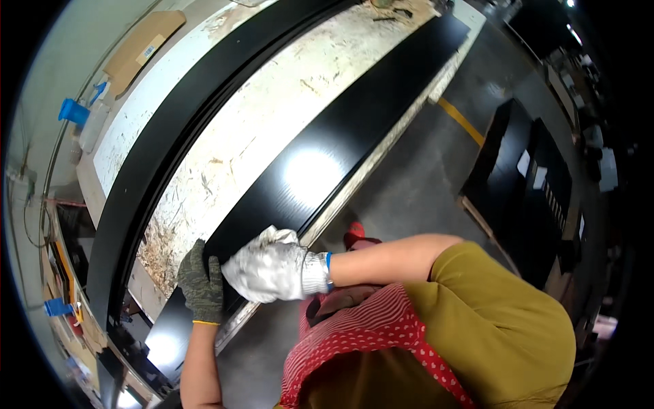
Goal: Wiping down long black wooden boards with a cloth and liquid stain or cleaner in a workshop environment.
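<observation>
A long, glossy black board (354,109) lies slantwise along the near edge of the worktable, with a bright light reflected in it. My left hand (201,286), in a dark green mottled glove with a yellow cuff, rests at the board's left edge. Its fingers are extended and the thumb is apart. My right hand (289,269) wears a white knit glove with a blue-edged cuff. It presses a crumpled white cloth (262,262) onto the near part of the board. Slight blur and the cloth hide the right fingers.
More long black boards (197,102) lie along the far side of the stained white worktable (238,143). Beyond them are a clear bottle (93,126), a blue cup (73,111) and a cardboard piece (144,51). Black panels (521,184) stand on the right, past a yellow floor line (461,121).
</observation>
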Motion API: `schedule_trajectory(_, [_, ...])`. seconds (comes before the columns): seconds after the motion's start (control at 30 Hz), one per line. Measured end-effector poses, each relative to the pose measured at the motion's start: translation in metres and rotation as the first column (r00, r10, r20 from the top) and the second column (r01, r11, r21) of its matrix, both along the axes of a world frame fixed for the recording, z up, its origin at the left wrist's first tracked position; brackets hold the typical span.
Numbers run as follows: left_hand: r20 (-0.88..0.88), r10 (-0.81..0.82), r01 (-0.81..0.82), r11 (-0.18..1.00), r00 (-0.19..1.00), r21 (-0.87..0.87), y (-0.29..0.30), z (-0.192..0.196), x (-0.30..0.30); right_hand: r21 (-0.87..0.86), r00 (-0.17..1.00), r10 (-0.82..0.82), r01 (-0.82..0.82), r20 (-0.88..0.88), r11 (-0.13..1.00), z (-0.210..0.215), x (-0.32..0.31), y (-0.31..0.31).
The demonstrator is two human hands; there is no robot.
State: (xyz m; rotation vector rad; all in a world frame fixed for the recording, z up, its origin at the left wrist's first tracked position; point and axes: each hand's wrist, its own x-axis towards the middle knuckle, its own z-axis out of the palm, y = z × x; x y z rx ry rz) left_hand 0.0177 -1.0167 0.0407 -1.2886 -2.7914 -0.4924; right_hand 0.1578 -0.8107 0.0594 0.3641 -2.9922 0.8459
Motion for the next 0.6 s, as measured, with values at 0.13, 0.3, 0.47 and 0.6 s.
schedule_trajectory(0.13, [0.082, -0.109, 0.102, 0.992, 0.991, 0.076, -0.013, 0.027, 0.002, 0.021, 0.933, -0.069, 0.081, -0.354, 0.996, 0.012, 0.008, 0.08])
schedule_trajectory(0.3, [0.031, 0.011, -0.007, 0.991, 0.999, -0.135, -0.121, 0.027, -0.038, -0.001, 0.431, -0.894, 0.901, -0.124, 0.435, 0.039, 0.036, 0.172])
schedule_trajectory(0.47, [0.083, 0.105, -0.094, 0.989, 0.991, -0.118, -0.132, 0.019, -0.039, -0.081, 0.925, -0.338, 0.328, -0.174, 0.941, -0.038, -0.004, -0.067])
schedule_trajectory(0.6, [0.024, 0.146, -0.143, 0.985, 0.989, -0.098, -0.155, 0.01, -0.039, 0.008, 0.919, 0.078, -0.081, -0.387, 0.997, 0.008, -0.006, -0.088])
